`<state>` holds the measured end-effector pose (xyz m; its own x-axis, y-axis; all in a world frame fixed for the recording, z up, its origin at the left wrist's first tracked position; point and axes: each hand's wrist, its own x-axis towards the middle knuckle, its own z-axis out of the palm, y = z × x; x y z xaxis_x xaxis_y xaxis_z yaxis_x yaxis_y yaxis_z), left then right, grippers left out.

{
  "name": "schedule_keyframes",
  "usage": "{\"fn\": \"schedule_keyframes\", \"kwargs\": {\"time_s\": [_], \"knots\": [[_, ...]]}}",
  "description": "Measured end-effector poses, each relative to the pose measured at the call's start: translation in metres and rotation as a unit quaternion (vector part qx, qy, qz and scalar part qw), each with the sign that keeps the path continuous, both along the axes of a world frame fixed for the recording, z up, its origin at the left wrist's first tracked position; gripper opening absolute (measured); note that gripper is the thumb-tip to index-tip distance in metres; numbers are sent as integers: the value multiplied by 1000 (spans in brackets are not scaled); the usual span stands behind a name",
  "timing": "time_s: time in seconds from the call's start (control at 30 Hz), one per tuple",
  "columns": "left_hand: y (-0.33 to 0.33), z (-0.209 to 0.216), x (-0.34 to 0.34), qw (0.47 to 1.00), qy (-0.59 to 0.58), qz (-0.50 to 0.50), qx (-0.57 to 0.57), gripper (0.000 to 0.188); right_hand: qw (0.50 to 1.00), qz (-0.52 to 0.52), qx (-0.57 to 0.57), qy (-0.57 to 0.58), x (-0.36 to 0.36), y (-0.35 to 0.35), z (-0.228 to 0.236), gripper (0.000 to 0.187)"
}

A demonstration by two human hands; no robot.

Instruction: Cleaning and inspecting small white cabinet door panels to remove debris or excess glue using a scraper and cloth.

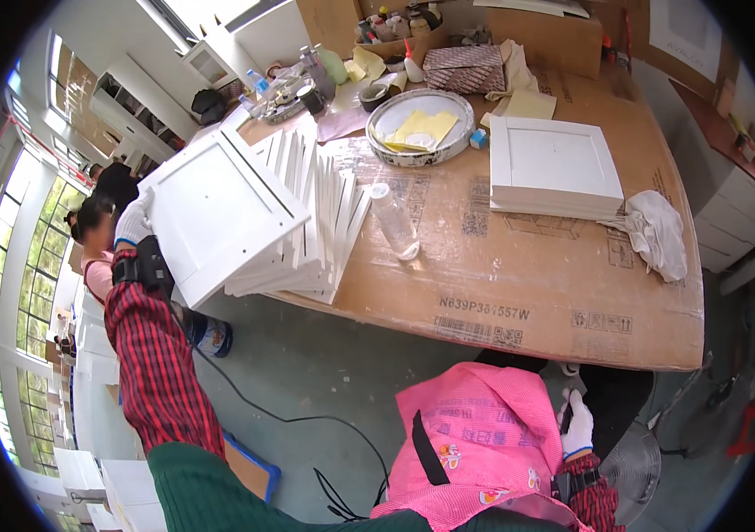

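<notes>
My left hand (134, 222), in a white knit glove, grips the left edge of a white framed panel (216, 213). The panel tilts up over a row of leaning white panels (315, 222) at the table's left side. Down by my right side is my gloved right hand (578, 426), its fingers curled beside a dark, narrow thing that I cannot make out. A clear plastic bottle (393, 222) stands on the cardboard-covered table (519, 284). Right of it lies a neat stack of white panels (556, 168).
A crumpled white cloth (655, 235) lies by the stack. Behind are a round lid (422, 124) with yellow paper, bottles and a box. A blue can (211, 335) and a black cable (289, 418) are on the floor, a fan (636, 470) at lower right. People (98, 222) are at left.
</notes>
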<state>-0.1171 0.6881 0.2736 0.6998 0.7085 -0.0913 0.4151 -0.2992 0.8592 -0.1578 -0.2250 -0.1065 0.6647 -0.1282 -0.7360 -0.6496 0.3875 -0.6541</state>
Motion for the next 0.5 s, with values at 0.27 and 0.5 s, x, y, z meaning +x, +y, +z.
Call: {"fn": "schedule_keyframes", "kwargs": {"time_s": [0.27,0.5], "knots": [[77,40,44,666,241,80,702,26,999,-22,42,-17,1,18,-5,32],[-80,68,208,561,124,-89,814,22,997,36,-46,56,21,38,16,25]]}}
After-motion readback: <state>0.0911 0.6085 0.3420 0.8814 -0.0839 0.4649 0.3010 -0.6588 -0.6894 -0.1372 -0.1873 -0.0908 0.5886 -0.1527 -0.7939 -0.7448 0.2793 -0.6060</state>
